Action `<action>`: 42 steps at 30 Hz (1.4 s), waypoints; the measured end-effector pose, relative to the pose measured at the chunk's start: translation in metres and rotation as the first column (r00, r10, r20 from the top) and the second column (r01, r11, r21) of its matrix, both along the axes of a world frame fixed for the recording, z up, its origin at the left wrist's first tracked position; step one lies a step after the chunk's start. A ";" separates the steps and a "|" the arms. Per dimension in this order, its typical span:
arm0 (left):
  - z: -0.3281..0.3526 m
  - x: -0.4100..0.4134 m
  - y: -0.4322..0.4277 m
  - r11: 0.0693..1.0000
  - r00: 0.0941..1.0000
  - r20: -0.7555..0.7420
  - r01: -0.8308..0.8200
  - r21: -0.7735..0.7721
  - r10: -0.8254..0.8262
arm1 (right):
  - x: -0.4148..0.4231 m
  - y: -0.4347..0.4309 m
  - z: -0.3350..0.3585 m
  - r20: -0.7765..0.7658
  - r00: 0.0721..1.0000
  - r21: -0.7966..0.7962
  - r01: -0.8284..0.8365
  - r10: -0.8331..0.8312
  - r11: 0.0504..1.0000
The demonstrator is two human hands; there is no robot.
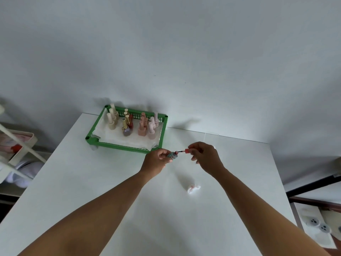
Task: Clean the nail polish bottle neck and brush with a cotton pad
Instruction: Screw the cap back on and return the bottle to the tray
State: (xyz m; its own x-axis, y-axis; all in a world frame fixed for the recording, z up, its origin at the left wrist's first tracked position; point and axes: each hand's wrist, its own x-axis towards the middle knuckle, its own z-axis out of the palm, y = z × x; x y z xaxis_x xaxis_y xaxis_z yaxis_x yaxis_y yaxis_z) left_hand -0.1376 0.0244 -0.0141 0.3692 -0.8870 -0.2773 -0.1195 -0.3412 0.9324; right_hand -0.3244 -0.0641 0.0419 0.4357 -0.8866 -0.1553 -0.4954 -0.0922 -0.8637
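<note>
While the L hand (156, 159) grips the tilted nail polish bottle (172, 154) above the table (92, 182), its neck faces the brush (180, 151), whose cap (187, 150) the R hand (203, 156) pinches. Stained cotton pad (192, 188) lies nearer, untouched. Best keep the bottle steady & slide the brush in straight w/o smearing the neck.

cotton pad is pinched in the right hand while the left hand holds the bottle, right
Not quite. In the head view the cotton pad lies crumpled on the white table, apart from both hands. The right hand holds the brush cap, and the left hand does hold the bottle.
</note>
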 end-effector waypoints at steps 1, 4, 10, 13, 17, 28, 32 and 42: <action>0.002 0.000 0.000 1.000 1.000 0.011 0.005 -0.004 -0.005 | 0.000 0.001 0.002 -0.011 1.000 -0.019 -0.008 0.007 1.000; 0.007 0.000 0.001 1.000 1.000 0.028 0.010 -0.013 -0.010 | 0.002 0.004 0.007 -0.045 0.999 -0.065 -0.026 0.023 0.998; 0.013 0.001 0.004 1.000 0.999 0.039 0.016 -0.024 -0.015 | 0.001 0.008 0.012 -0.076 0.997 -0.121 -0.035 0.026 0.992; 0.015 0.001 0.006 0.999 0.998 0.059 0.023 -0.025 -0.021 | 0.002 0.009 0.016 -0.088 0.995 -0.144 -0.051 0.039 0.988; 0.017 0.000 0.007 0.999 0.993 0.107 0.043 -0.030 -0.039 | 0.005 0.011 0.020 -0.118 0.991 -0.184 -0.080 0.059 0.980; 0.023 -0.009 0.000 0.995 0.985 0.154 0.083 -0.056 -0.073 | 0.013 0.012 0.029 -0.175 0.983 -0.185 -0.082 0.049 0.979; 0.024 -0.009 -0.002 0.994 0.982 0.168 0.093 -0.063 -0.081 | 0.014 0.010 0.034 -0.267 0.963 -0.175 -0.077 0.028 0.982; 0.023 -0.007 -0.002 0.990 0.972 0.198 0.138 -0.026 -0.130 | 0.011 0.005 0.042 -0.464 0.883 -0.046 -0.108 0.075 0.993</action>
State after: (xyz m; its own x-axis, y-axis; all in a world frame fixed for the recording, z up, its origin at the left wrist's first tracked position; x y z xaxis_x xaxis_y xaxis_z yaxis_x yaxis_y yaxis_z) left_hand -0.1449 0.0224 0.0092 0.2896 -0.9409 -0.1759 -0.3428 -0.2735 0.8987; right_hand -0.3136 -0.0595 0.0841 0.4096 -0.8621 -0.2985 -0.8223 -0.2071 -0.5301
